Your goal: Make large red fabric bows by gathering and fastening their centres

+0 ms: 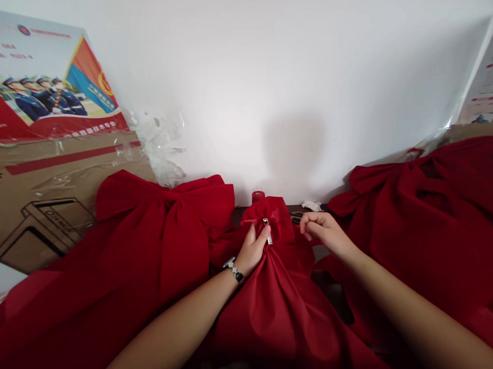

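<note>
My left hand (253, 249) is closed around the gathered neck of a piece of red cloth (277, 298), which fans out in folds below. Under its thumb lies a small silver metal clip (268, 233), upright against the gather. Above it, the cloth's upper end (268, 206) spreads into a short ruffle. To the right, my right hand (318, 226) is closed, fingers curled in a pinch beside the ruffle. Whatever it may hold is too fine to make out. Just behind that hand, a dark-handled tool (298, 216) is partly hidden.
A large red fabric bow (165, 205) stands on the left, another red bow (412, 187) on the right. Behind the cloth is a red spool (258, 195) with thin pins. Crumpled white tissue (312, 205) lies near the wall. Cardboard boxes (64, 172) rise at the left.
</note>
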Demonstrator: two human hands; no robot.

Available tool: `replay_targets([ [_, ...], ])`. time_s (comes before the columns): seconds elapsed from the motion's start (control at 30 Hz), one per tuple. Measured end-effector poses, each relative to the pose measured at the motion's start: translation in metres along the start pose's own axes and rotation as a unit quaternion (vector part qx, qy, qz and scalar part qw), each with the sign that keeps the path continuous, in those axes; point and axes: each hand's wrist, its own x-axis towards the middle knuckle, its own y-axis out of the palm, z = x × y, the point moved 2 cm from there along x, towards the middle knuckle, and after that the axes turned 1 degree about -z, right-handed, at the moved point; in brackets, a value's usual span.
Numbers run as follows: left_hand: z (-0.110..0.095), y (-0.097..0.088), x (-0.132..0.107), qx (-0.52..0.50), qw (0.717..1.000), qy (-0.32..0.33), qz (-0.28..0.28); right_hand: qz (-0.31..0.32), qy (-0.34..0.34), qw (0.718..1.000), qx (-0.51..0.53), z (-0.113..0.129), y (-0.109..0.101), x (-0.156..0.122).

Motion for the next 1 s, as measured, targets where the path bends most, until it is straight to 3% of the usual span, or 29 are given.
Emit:
replay_targets([
  [0.13,-0.006,-0.001,0.0,-0.021,1.0,-0.01,-0.013,-0.022,0.122,0.992,0.019,-0.016,-0.012,0.011],
  [0.37,-0.009,-0.001,-0.001,-0.024,0.999,-0.017,-0.023,-0.044,0.159,0.986,0.031,-0.025,-0.031,0.015],
  [0.43,-0.009,-0.001,-0.001,-0.024,0.999,-0.018,-0.021,-0.085,0.106,0.991,-0.012,-0.024,-0.033,0.016],
  [0.57,-0.009,0.0,-0.003,-0.016,1.0,-0.014,-0.005,-0.167,-0.087,0.98,-0.062,-0.01,-0.026,0.008],
  [0.73,-0.008,0.004,-0.006,-0.001,0.999,0.011,0.039,-0.084,-0.238,0.957,-0.144,0.013,0.001,-0.014],
  [0.87,-0.01,0.007,-0.008,0.016,0.997,0.015,0.075,0.03,-0.341,0.899,-0.274,0.02,0.019,-0.025],
  [1.0,-0.013,0.008,-0.01,0.037,0.995,0.006,0.091,0.09,-0.378,0.862,-0.326,0.02,0.025,-0.023],
])
